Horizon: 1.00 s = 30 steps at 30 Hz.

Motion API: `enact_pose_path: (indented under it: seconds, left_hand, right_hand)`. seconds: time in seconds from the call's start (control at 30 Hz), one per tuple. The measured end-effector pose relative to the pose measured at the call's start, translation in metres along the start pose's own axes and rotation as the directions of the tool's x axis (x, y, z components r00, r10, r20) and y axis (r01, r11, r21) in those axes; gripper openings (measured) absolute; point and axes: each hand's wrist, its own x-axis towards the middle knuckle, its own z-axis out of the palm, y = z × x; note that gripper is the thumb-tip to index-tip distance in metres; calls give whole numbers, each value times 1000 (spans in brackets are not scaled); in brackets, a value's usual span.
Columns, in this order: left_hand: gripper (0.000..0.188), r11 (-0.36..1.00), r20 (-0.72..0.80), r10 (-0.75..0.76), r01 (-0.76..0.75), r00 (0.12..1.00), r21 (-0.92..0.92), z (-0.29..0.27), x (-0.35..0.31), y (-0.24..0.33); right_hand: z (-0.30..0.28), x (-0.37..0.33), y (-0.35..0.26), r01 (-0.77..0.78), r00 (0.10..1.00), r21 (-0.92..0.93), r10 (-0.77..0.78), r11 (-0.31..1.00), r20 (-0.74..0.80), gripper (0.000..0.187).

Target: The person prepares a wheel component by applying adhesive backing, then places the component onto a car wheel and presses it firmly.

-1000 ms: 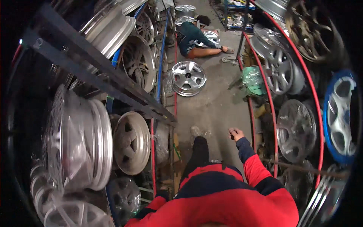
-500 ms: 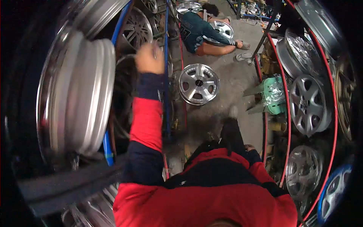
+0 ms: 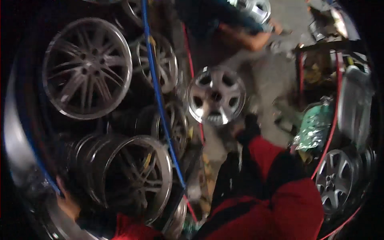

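At the lower left, my left hand (image 3: pixel 68 204) is at the blue rack rail (image 3: pixel 42 170), its fingers appearing wrapped round it. A multi-spoke silver rim (image 3: pixel 93 66) and a stack of rims with a thick-edged front one (image 3: pixel 138 182) are beside that arm. My right hand (image 3: pixel 239 131) is lowered in front of me, just below a five-hole silver wheel rim (image 3: pixel 215 95) on the floor. Blur and the dark sleeve obscure its fingers, and I cannot tell whether it touches the rim.
A second blue rail (image 3: pixel 158 96) runs along the left rack. Ahead, another person (image 3: pixel 240 34) sits low beside a shiny rim (image 3: pixel 256 10). To the right are a green plastic item (image 3: pixel 314 126), a red rail (image 3: pixel 332 128) and a silver rim (image 3: pixel 335 180).
My view has swung left. My left hand has come from its raised position ahead down to the lower-left rail. My right arm has reached forward toward the floor rim.
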Motion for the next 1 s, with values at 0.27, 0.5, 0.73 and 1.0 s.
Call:
enact_pose_path:
  seconds: [0.27, 0.5, 0.73, 1.0]
  left_hand:
    - [53, 1000, 80, -15, 17, 997, -22, 125, 68, -11]
    - [54, 983, 213, 62, -23, 975, -181, 280, 123, 4]
    - [55, 999, 213, -40, 42, 976, -4, 258, 98, -20]
    - [56, 997, 203, -63, 71, 977, -32, 223, 94, -4]
  right_hand:
    - [-21, 273, -127, -144, 987, 464, 95, 874, 129, 87]
    - [57, 416, 19, -255, 965, 896, 158, 365, 210, 85]
    - [49, 382, -115, -186, 975, 804, 205, 565, 83, 105]
    - [16, 249, -63, -83, 960, 949, 230, -303, 158, 60]
